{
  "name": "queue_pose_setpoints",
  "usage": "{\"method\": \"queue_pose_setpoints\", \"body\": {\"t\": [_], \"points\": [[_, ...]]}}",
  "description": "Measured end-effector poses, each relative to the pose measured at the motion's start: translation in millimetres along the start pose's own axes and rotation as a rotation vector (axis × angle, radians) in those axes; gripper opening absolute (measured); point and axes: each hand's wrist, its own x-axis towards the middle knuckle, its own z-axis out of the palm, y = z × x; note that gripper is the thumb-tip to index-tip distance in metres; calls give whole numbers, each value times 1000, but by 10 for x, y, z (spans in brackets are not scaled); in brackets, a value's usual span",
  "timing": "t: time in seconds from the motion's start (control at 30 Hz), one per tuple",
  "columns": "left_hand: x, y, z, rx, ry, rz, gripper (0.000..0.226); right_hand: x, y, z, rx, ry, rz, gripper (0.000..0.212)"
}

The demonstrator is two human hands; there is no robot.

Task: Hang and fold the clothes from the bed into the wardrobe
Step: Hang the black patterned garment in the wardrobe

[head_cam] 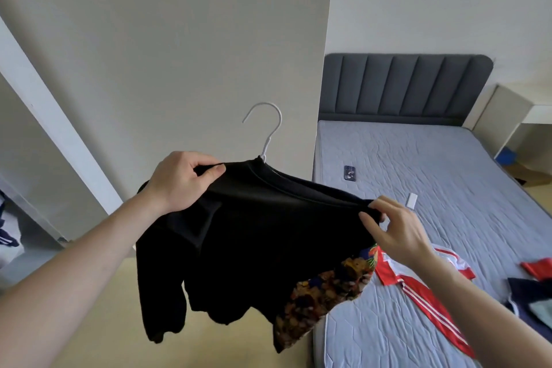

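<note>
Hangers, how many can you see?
1. The white hanger sticks up out of the collar of the black top, which both hands hold up beside the bed. More may be hidden in the wardrobe, which is mostly out of view.

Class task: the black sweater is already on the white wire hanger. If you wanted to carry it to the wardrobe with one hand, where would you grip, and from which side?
Probably the white wire hanger by the straight neck just under its hook, reaching in from above. That part stands clear above the collar of the black sweater, while the left hand and right hand only pinch the shoulders.
</note>
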Motion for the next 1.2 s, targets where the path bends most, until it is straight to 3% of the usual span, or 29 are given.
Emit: {"method": "queue_pose_setpoints", "body": {"t": [0.23,0.4,0.5,0.57,0.73,0.83,1.03,1.2], "points": [[-14,7,114,338,-104,67,21,562,-363,-140,141,95,81,14],[54,-28,377,406,-110,-73,25,895,-1127,-267,368,54,-89,17],[128,19,487,222,-39,-215,25,900,-1516,-218,447,-174,-231,10],[175,49,516,101,-15,-248,32,865,-1571,-102,337,-367,-337,2],[199,162,489,-118,71,-245,43,847,-1242,31,204,-688,-414,29],[186,257,457,-142,95,-254,43,960,-977,-69,220,-618,-398,30],[136,334,379,-91,125,-278,30,1546,-365,-184,269,-260,-271,31],[-13,271,228,-82,170,-345,37,2047,-90,186,88,-471,-232,34]]}}
